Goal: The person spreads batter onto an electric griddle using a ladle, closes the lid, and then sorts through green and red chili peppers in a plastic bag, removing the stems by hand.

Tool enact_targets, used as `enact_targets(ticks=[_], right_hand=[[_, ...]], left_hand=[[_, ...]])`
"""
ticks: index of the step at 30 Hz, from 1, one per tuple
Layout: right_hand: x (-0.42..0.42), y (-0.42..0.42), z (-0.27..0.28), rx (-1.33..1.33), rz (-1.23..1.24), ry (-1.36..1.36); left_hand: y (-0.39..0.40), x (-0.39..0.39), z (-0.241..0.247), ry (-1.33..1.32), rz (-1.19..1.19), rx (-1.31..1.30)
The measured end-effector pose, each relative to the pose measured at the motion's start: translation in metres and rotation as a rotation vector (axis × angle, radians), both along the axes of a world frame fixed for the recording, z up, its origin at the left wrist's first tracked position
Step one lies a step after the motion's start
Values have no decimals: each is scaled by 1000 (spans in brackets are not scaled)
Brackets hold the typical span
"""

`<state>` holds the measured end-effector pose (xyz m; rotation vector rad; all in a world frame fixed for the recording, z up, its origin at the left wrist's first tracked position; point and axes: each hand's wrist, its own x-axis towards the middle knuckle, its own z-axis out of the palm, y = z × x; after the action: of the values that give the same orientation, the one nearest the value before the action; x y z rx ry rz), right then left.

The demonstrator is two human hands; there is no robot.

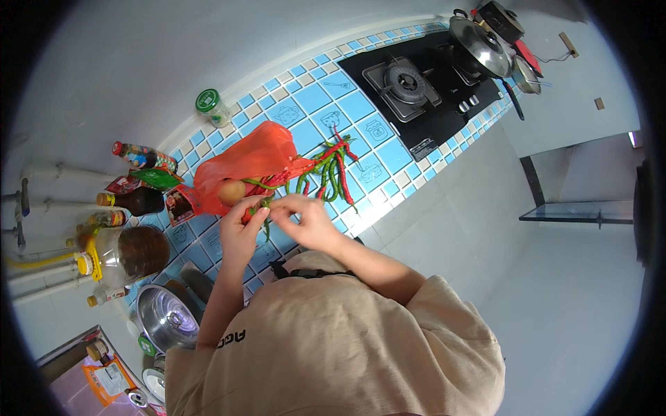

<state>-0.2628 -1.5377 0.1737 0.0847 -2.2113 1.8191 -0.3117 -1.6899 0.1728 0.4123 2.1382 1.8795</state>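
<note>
My left hand (242,229) pinches red and green chili peppers (265,205) between thumb and fingers, a green tip hanging below. My right hand (307,223) reaches in from the right, its fingertips at those peppers. It is slightly blurred, so I cannot tell whether it grips anything. Just beyond my hands, a red plastic bag (250,156) lies on the tiled counter. A round, brownish potato-like vegetable (231,192) and more chilies show at its mouth. To the right of it, a loose pile of long red and green chilies (333,171) spreads over the blue tiles.
A black gas hob (416,83) carries a lidded wok (481,47) at the far right. Sauce bottles (135,201), a large oil jug (130,253) and a green-lidded jar (213,108) line the wall. A metal basin (166,317) stands at left, beside a cleaver-like blade (196,281).
</note>
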Motion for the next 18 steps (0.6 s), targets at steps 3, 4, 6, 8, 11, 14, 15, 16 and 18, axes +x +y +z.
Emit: enact_targets(ticks=[3, 4, 6, 8, 11, 14, 15, 16, 18], right_hand=[[-7, 13, -8, -203, -26, -83], [-9, 17, -3, -307, 9, -115], [-16, 24, 10, -431, 111, -171], [-19, 30, 18, -437, 193, -214], [-25, 27, 35, -494, 252, -176], [-30, 28, 36, -304, 240, -165], [-31, 28, 37, -244, 203, -157], [-32, 28, 38, -185, 165, -148], [-31, 29, 35, -167, 141, -166]], left_hand=[[0, -1, 14, -115, -27, -6], [1, -2, 23, -145, -77, -76], [1, -4, 31, -169, -152, -81], [2, -5, 27, -156, -219, 54], [-3, -10, 31, -185, -267, 49], [-8, -12, 33, -247, -314, 1], [-8, -13, 33, -267, -332, -16], [-8, -12, 31, -243, -334, 50], [-8, -12, 29, -269, -363, 138]])
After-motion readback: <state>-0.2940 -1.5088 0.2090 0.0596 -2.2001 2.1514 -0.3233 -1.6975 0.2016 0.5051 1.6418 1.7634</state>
